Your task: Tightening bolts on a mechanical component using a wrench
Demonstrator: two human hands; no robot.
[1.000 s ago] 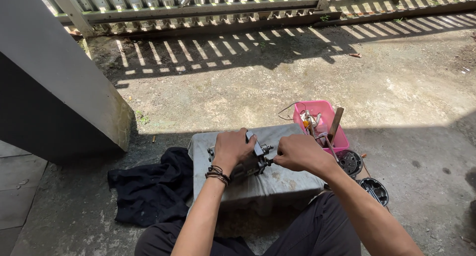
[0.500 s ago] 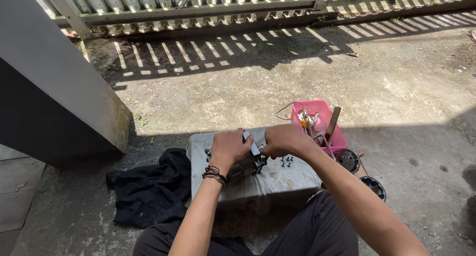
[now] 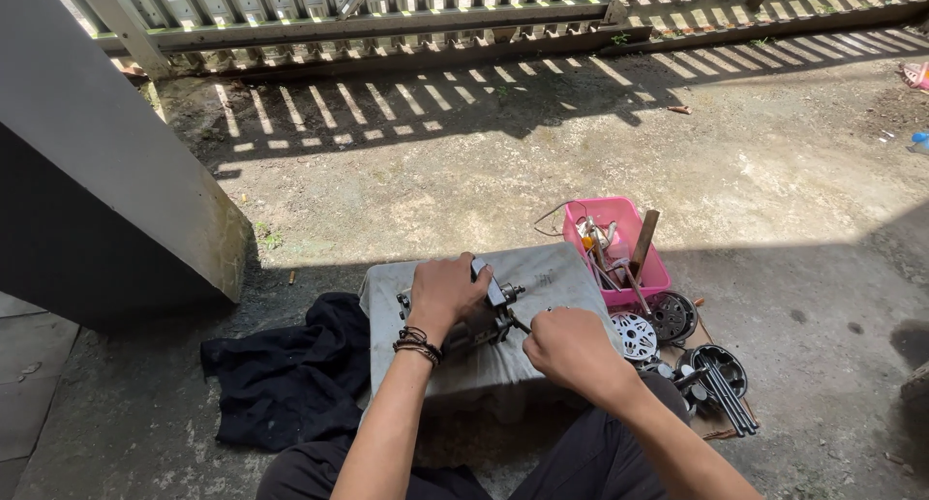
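My left hand (image 3: 445, 290) grips a small dark metal motor assembly (image 3: 492, 318) that lies on a grey stone block (image 3: 542, 268) in front of me. A short shaft sticks out of the assembly toward the right. My right hand (image 3: 571, 347) hovers at the block's near right corner with its fingers curled; something small may be pinched in them, but the fingers hide it. Black bead bracelets circle my left wrist.
A pink plastic tray (image 3: 619, 219) with tools and a wooden handle stands right of the block. Round metal fan parts (image 3: 670, 316) and dark rods (image 3: 726, 393) lie on the ground beside it. A black cloth (image 3: 290, 374) lies left. A grey wall (image 3: 97, 190) rises at left, a fence behind.
My right hand has pulled back from the top of the assembly toward me, to the block's near right corner. My left hand has stayed on the assembly.
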